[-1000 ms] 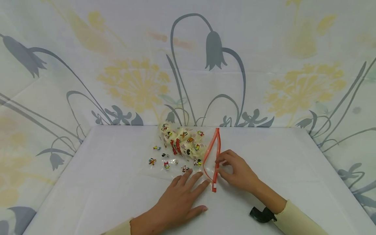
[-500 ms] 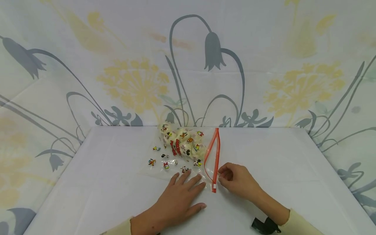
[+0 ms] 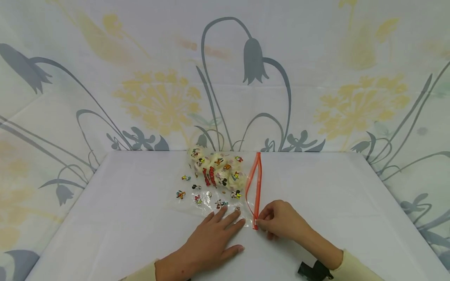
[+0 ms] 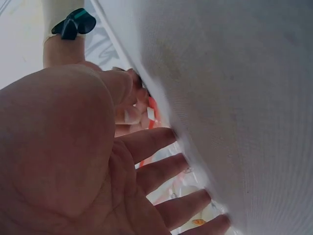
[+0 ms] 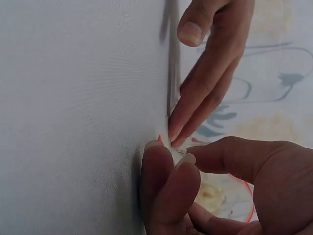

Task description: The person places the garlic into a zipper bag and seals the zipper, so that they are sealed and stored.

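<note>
A clear zip bag (image 3: 191, 205) with small cartoon prints lies on the white table in the head view. Its red zip strip (image 3: 259, 181) runs along the right side, the two bands bowed apart in the middle. Cream-coloured rounded lumps (image 3: 221, 171) fill the far part of the bag. My left hand (image 3: 214, 240) rests with spread fingers on the near edge of the bag. At the near end of the strip, my right hand (image 3: 284, 220) pinches the white zip slider (image 4: 151, 113) between thumb and fingers. Those fingertips partly cover the slider.
The white table (image 3: 105, 218) reaches back to a flower-patterned cloth (image 3: 309, 78). A black wrist device (image 3: 314, 270) sits at my right sleeve (image 3: 355, 267).
My right hand has let go of the middle of the red strip, moved toward me, and taken hold of the slider at its near end. My left hand stays on the bag.
</note>
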The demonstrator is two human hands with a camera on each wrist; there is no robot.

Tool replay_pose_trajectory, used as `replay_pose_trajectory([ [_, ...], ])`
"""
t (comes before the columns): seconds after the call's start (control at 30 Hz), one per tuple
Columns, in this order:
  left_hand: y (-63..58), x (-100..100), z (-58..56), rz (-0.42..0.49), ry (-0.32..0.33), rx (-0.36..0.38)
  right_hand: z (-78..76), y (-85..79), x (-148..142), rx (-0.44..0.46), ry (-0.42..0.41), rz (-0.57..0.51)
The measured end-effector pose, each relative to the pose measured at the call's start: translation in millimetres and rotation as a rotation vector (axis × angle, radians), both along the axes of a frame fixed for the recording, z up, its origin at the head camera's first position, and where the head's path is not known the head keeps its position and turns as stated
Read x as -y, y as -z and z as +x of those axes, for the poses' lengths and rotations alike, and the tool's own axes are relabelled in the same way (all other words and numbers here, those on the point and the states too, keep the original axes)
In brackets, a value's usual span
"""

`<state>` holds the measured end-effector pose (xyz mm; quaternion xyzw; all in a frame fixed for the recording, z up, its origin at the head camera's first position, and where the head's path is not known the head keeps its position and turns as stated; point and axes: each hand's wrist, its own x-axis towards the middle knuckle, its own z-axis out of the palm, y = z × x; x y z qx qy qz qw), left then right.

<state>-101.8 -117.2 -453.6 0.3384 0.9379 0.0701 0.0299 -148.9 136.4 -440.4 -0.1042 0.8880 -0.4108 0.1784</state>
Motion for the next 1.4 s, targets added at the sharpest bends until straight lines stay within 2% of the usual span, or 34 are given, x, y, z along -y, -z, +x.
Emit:
replay_pose_trajectory([
  [0.2,-0.8,-5,3.3,-0.023,-0.033,0.021,-0.2,3.1,1,0.014,0.0,-0.043],
  [0.37,-0.7,-8,6.7,-0.042,-0.047,0.001,-1.1,5.8,3,-0.013,-0.005,-0.119],
  [0.53,-2.5,-10,8.0,-0.054,-0.057,0.02,-3.2,8.9,2,-0.026,-0.002,-0.164],
  [0.73,-5.1,-10,5.1,-0.075,-0.069,0.013,-12.0,13.9,-2,0.042,0.003,-0.269],
  [0.9,-6.1,-9,3.1,-0.07,-0.068,0.002,-15.0,13.1,-3,0.099,0.002,-0.31],
  [1.13,-3.9,-8,0.7,-0.021,-0.062,-0.029,-13.2,12.1,-3,0.106,0.001,-0.333],
  [1.23,-4.0,-9,0.3,0.014,-0.079,-0.029,-13.4,13.7,-3,0.116,0.013,-0.34],
  [1.33,-4.0,-10,0.5,0.083,-0.118,-0.048,-14.2,14.9,-3,0.139,0.023,-0.351],
  [1.4,-3.7,-11,-0.2,0.163,-0.143,-0.063,-15.2,15.4,-3,0.156,0.031,-0.355],
])
